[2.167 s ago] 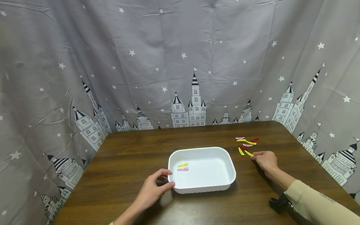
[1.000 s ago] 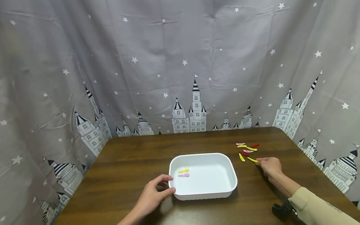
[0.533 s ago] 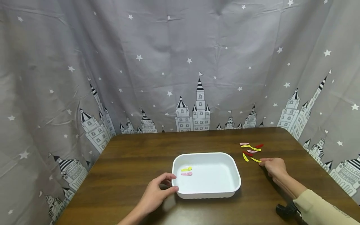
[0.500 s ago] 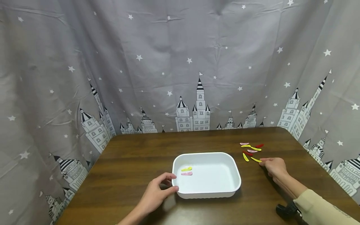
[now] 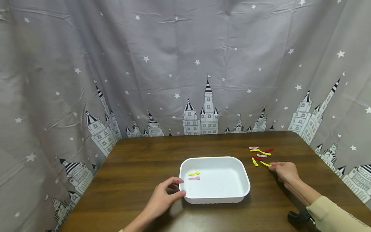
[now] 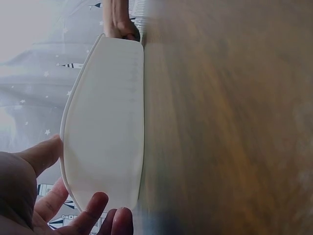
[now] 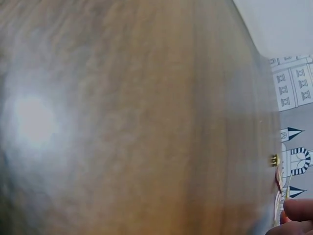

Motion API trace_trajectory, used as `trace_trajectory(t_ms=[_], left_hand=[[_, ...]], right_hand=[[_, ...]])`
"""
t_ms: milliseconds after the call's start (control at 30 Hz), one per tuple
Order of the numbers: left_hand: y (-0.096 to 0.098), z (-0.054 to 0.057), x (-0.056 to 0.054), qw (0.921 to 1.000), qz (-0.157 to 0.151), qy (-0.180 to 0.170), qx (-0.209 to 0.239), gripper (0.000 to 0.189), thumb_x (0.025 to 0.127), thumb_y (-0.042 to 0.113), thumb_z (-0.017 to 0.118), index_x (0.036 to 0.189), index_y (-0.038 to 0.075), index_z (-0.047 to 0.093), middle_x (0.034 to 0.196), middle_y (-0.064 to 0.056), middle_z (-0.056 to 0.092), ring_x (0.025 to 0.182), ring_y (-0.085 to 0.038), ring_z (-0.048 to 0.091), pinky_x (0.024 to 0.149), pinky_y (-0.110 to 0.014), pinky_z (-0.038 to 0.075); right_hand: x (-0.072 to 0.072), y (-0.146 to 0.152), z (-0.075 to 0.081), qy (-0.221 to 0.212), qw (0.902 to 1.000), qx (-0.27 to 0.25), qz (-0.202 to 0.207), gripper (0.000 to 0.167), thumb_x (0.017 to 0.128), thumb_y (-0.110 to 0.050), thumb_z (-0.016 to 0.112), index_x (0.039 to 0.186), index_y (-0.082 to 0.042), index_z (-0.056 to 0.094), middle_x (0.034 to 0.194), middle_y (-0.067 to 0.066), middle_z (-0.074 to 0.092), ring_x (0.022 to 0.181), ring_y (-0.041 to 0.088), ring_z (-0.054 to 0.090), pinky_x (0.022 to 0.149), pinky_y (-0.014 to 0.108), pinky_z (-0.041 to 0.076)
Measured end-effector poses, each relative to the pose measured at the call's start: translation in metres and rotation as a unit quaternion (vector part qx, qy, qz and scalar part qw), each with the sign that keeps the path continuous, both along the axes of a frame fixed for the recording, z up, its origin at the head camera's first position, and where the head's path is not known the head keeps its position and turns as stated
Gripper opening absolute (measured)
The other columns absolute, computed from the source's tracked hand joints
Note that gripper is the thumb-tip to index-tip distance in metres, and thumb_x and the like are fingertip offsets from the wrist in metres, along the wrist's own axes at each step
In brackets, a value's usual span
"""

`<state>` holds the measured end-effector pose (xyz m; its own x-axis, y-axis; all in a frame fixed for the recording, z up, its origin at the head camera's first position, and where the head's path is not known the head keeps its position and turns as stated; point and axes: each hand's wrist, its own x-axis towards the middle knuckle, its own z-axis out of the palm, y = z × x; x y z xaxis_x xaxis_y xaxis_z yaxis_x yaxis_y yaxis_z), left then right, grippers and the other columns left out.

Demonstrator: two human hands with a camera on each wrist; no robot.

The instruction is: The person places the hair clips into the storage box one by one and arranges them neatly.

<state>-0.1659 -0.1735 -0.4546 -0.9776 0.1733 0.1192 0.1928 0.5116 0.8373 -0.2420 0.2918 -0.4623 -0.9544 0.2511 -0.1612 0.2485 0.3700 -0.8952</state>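
My left hand [image 5: 162,196] holds the left end of a white plastic tray [image 5: 214,200], thumb and fingers at its rim. The left wrist view shows the thumb on the edge of the tray [image 6: 102,122]. Inside the tray lie a yellow hair clip [image 5: 194,173] and a pink hair clip [image 5: 194,178]. To the right, my right hand [image 5: 285,171] pinches one end of another yellow hair clip [image 5: 265,164] at the table. Only fingertips of the right hand [image 7: 296,213] show in the right wrist view, with a thin bit of the clip.
Beside the pinched clip lie more hair clips: a yellow one [image 5: 255,161], a red one [image 5: 269,150], a pink one [image 5: 261,155] and several others. The brown wooden table [image 5: 139,167] ends at a grey castle-print curtain [image 5: 162,80]. A black wrist device [image 5: 298,217] sits under my right forearm.
My right hand has drawn the yellow clip slightly away from the other clips. The head view has shifted a little. My left hand stays at the tray.
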Motion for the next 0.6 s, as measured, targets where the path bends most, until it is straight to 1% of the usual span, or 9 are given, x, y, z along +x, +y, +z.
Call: trace_trajectory(t_ms=[100,167,233,333,600], left_hand=[[0.000,0.000,0.000,1.0000,-0.002,0.000,0.001,0.033,0.084,0.032,0.082,0.111,0.018,0.070,0.100,-0.001,0.070,0.093,-0.015,0.064,0.085,-0.033,0.048],[0.000,0.000,0.000,1.0000,-0.003,0.000,0.001,0.033,0.084,0.032,0.082,0.112,0.018,0.070,0.099,0.001,0.069,0.093,-0.015,0.064,0.085,-0.033,0.048],[0.000,0.000,0.000,1.0000,-0.003,0.001,0.000,0.033,0.084,0.033,0.082,0.112,0.019,0.070,0.099,0.002,0.069,0.093,-0.014,0.064,0.085,-0.033,0.048],[0.000,0.000,0.000,1.0000,0.000,0.000,-0.001,0.033,0.084,0.033,0.082,0.112,0.019,0.070,0.098,0.003,0.068,0.092,-0.014,0.063,0.085,-0.033,0.048],[-0.001,0.000,0.001,1.0000,-0.003,0.001,0.001,0.034,0.085,0.033,0.081,0.114,0.017,0.070,0.100,0.000,0.069,0.090,-0.013,0.064,0.084,-0.032,0.049]], right_hand=[[-0.001,0.000,0.004,0.006,0.9999,0.004,0.009,0.039,0.091,-0.010,0.066,0.121,0.014,0.063,0.075,-0.008,0.065,0.040,0.005,0.035,0.042,0.026,0.035],[-0.002,-0.001,0.007,0.005,0.9999,0.010,0.012,0.040,0.091,-0.012,0.066,0.123,0.013,0.063,0.066,-0.012,0.059,0.039,0.005,0.034,0.042,0.026,0.034],[-0.003,-0.002,0.010,0.002,0.9997,0.018,0.013,0.042,0.091,-0.013,0.066,0.125,0.011,0.062,0.056,-0.014,0.049,0.038,0.005,0.033,0.041,0.026,0.034],[-0.005,-0.006,0.016,0.005,0.9996,0.022,0.018,0.043,0.092,-0.014,0.066,0.126,0.012,0.062,0.046,-0.013,0.034,0.038,0.006,0.032,0.040,0.026,0.033],[-0.007,-0.017,0.032,0.015,0.9993,0.015,0.032,0.044,0.092,-0.013,0.067,0.127,0.014,0.061,0.044,-0.013,0.033,0.038,0.007,0.033,0.040,0.027,0.032]])
